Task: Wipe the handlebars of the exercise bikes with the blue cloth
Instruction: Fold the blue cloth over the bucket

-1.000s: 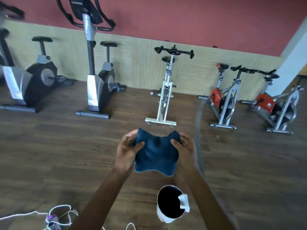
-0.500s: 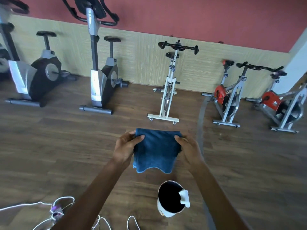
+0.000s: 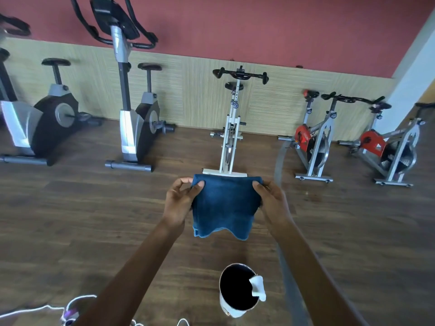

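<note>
Left hand (image 3: 179, 203) and right hand (image 3: 270, 203) pinch the blue cloth (image 3: 223, 208) taut.

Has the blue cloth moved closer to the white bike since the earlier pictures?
Yes. The blue cloth has moved toward the white bike: its top edge now overlaps the bike's base bar, where floor showed between them before.

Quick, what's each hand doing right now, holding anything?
Left hand: closed, pinching the top left corner of the blue cloth.
Right hand: closed, pinching the cloth's top right corner.
</note>
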`<action>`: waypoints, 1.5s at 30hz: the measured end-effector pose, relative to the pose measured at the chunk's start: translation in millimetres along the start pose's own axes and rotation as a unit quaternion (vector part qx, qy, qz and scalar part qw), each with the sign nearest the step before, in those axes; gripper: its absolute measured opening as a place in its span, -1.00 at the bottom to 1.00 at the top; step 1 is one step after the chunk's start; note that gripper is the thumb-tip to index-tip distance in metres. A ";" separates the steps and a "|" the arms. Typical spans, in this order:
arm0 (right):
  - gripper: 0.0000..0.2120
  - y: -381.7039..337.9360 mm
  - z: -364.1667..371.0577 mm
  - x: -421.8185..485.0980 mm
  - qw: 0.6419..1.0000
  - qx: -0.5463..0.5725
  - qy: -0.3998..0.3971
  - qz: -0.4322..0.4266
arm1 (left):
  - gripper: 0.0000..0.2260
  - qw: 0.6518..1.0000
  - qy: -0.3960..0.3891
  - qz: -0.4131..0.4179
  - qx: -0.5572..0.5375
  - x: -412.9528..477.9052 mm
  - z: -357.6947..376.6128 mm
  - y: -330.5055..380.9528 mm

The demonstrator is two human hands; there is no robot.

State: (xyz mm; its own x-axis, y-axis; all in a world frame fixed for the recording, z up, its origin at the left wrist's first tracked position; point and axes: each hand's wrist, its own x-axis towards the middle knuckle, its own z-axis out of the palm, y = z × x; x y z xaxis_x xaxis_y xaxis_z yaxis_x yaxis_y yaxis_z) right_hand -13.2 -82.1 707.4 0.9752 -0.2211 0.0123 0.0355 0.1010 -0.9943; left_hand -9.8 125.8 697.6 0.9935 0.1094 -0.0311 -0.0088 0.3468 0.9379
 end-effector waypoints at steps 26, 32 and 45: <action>-0.77 -74.8 -5.8 -7.7 0.948 0.024 -0.299 -0.105 | -0.66 0.942 -0.316 0.030 -0.106 2.7 41.9 54.3; -0.61 -68.3 -1.5 -6.8 0.959 0.049 -0.254 -0.114 | -0.72 0.944 -0.315 0.051 -0.079 -5.1 56.4 50.6; -0.48 -46.0 -4.7 -6.1 0.959 0.142 -0.230 -0.080 | -0.61 0.983 -0.015 0.128 0.128 -7.0 82.9 12.5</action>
State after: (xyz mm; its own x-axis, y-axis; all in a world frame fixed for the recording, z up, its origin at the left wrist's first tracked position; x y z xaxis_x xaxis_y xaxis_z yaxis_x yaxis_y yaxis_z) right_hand -21.8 -89.9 752.5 0.9434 0.1881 0.2733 0.1876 0.3767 -0.9071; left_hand -7.5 52.2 738.2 0.9654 0.1330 0.2242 -0.2343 0.0657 0.9700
